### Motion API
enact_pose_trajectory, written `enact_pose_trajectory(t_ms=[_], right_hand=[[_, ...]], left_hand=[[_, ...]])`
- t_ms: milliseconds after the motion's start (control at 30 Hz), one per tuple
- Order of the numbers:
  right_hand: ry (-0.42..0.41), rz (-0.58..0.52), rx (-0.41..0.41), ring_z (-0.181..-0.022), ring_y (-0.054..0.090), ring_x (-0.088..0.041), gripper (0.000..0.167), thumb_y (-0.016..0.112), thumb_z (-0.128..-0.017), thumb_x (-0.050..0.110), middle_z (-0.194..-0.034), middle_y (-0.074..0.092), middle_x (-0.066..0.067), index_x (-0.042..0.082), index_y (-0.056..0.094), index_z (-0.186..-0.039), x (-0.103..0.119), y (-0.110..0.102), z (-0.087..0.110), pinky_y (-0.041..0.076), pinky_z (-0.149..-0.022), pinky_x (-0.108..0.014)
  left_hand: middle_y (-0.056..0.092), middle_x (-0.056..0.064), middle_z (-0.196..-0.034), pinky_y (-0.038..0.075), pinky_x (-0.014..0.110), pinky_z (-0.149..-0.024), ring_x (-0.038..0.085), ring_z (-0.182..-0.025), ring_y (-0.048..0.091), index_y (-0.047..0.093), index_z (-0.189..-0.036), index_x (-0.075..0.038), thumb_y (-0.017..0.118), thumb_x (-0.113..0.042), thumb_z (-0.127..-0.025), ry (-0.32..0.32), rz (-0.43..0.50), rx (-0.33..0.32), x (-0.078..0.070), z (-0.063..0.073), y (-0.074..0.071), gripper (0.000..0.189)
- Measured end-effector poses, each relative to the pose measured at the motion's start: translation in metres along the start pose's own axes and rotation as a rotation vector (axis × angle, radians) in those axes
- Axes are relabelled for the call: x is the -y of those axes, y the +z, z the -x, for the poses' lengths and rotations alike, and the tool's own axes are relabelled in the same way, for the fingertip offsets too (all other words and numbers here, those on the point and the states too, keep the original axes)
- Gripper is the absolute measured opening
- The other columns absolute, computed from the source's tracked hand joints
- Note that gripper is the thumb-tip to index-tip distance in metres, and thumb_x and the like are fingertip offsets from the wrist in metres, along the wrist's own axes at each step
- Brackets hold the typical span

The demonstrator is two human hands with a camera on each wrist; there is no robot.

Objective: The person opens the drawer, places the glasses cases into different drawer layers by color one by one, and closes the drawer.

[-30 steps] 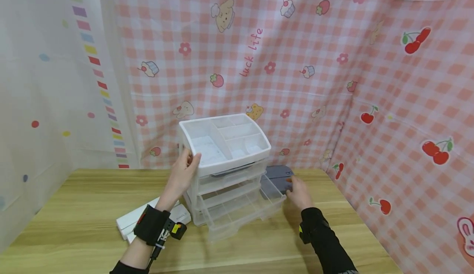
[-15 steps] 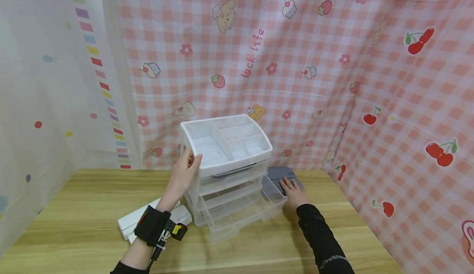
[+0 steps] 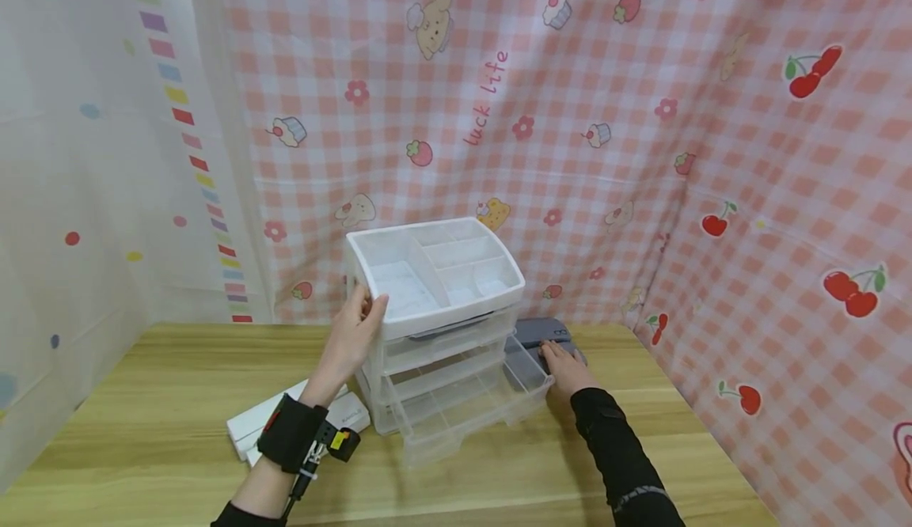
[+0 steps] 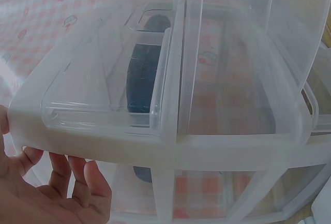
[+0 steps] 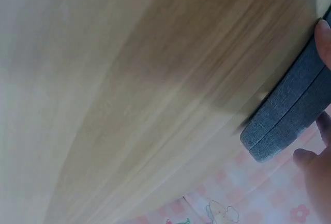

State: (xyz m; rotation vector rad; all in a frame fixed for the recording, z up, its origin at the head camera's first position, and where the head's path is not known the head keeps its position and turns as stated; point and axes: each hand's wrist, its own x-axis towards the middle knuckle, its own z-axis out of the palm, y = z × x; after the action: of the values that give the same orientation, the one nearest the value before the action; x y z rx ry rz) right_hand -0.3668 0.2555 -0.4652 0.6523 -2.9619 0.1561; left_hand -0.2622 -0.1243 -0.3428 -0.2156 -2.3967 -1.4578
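Note:
My left hand (image 3: 351, 333) grips the front left edge of a white plastic drawer organizer (image 3: 452, 307); in the left wrist view, its fingers (image 4: 61, 175) curl under the frame. The organizer's translucent lower drawer (image 3: 463, 412) is pulled out. Through the clear plastic, a dark elongated thing (image 4: 143, 76) shows inside. Behind the organizer's right side, a grey fabric case (image 3: 540, 329) lies on the table. My right hand (image 3: 570, 370) rests on it with the fingers on top. In the right wrist view, the thumb (image 5: 324, 43) lies against the side of the case (image 5: 287, 113), which has a seam.
White flat boxes (image 3: 260, 420) lie on the wooden table (image 3: 142, 432) left of the organizer, partly behind the left forearm. Compartments divide the organizer's top tray. Pink checked cloth (image 3: 456, 76) hangs along the back and right edges, with pale cloth at the left.
My right hand has gone from the case's front right edge to lying on its top, and the fingers have since drawn closer together. The left hand keeps its grip on the organizer.

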Motion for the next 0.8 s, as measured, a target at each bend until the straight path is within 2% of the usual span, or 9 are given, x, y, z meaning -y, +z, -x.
enact_pose_trajectory(t_ms=[100, 167, 267, 333, 400, 500, 600, 800], right_hand=[[-0.056, 0.037, -0.061, -0.123, 0.049, -0.042, 0.058, 0.074, -0.074, -0.003, -0.131, 0.05, -0.026, -0.004, 0.047, -0.126, -0.001, -0.001, 0.001, 0.036, -0.099, -0.061], [-0.088, 0.053, -0.102, -0.11, 0.054, -0.042, 0.055, 0.078, -0.071, 0.0, -0.12, 0.054, -0.024, -0.002, 0.049, -0.117, -0.001, -0.002, 0.003, 0.042, -0.091, -0.058], [-0.114, 0.049, -0.131, -0.096, 0.054, -0.039, 0.051, 0.082, -0.068, 0.005, -0.105, 0.053, -0.019, 0.001, 0.05, -0.107, -0.001, -0.003, 0.004, 0.043, -0.085, -0.053], [-0.11, 0.027, -0.127, -0.092, 0.052, -0.037, 0.051, 0.083, -0.067, 0.009, -0.101, 0.052, -0.017, 0.001, 0.051, -0.105, -0.001, -0.005, 0.005, 0.043, -0.084, -0.052], [-0.085, -0.005, -0.104, -0.095, 0.052, -0.038, 0.055, 0.085, -0.067, 0.013, -0.103, 0.053, -0.018, 0.0, 0.052, -0.108, -0.001, -0.007, 0.006, 0.042, -0.088, -0.052], [-0.012, -0.039, -0.061, -0.102, 0.051, -0.041, 0.063, 0.085, -0.068, 0.019, -0.112, 0.053, -0.019, -0.001, 0.052, -0.118, 0.0, -0.01, 0.01, 0.042, -0.09, -0.052], [0.066, -0.065, -0.034, -0.106, 0.05, -0.042, 0.067, 0.085, -0.068, 0.023, -0.118, 0.052, -0.021, -0.001, 0.053, -0.121, 0.001, -0.013, 0.015, 0.044, -0.09, -0.052], [0.113, -0.104, -0.068, -0.103, 0.05, -0.042, 0.068, 0.085, -0.067, 0.025, -0.116, 0.052, -0.023, -0.002, 0.052, -0.12, -0.003, -0.022, 0.027, 0.043, -0.088, -0.052]], left_hand=[[0.037, 0.007, -0.08, 0.031, 0.028, -0.064, 0.017, -0.07, 0.037, 0.036, -0.093, -0.005, 0.038, -0.033, -0.103, 0.005, 0.001, -0.001, 0.0, 0.0, -0.001, 0.029], [0.037, 0.007, -0.08, 0.031, 0.028, -0.064, 0.017, -0.07, 0.037, 0.035, -0.092, -0.005, 0.038, -0.032, -0.103, 0.007, -0.001, 0.002, -0.001, 0.0, -0.001, 0.029], [0.037, 0.008, -0.08, 0.031, 0.028, -0.064, 0.017, -0.07, 0.037, 0.035, -0.092, -0.005, 0.038, -0.033, -0.103, 0.01, -0.002, 0.004, -0.001, 0.0, -0.001, 0.03], [0.039, 0.008, -0.081, 0.032, 0.028, -0.064, 0.018, -0.071, 0.039, 0.036, -0.093, -0.005, 0.038, -0.033, -0.103, 0.011, -0.006, 0.002, -0.001, 0.0, -0.001, 0.03], [0.04, 0.009, -0.082, 0.032, 0.028, -0.064, 0.018, -0.072, 0.04, 0.037, -0.094, -0.005, 0.038, -0.033, -0.103, 0.011, -0.009, -0.002, -0.001, 0.0, -0.001, 0.029], [0.043, 0.01, -0.084, 0.033, 0.028, -0.065, 0.019, -0.074, 0.043, 0.038, -0.095, -0.005, 0.038, -0.033, -0.103, 0.01, -0.017, -0.008, -0.001, 0.0, -0.001, 0.029], [0.043, 0.01, -0.085, 0.033, 0.028, -0.065, 0.02, -0.075, 0.043, 0.038, -0.095, -0.005, 0.038, -0.033, -0.103, 0.011, -0.019, -0.007, -0.001, 0.0, -0.001, 0.029], [0.042, 0.01, -0.084, 0.033, 0.028, -0.065, 0.019, -0.074, 0.042, 0.037, -0.095, -0.005, 0.038, -0.033, -0.103, 0.005, -0.012, -0.001, -0.002, 0.001, -0.001, 0.029]])
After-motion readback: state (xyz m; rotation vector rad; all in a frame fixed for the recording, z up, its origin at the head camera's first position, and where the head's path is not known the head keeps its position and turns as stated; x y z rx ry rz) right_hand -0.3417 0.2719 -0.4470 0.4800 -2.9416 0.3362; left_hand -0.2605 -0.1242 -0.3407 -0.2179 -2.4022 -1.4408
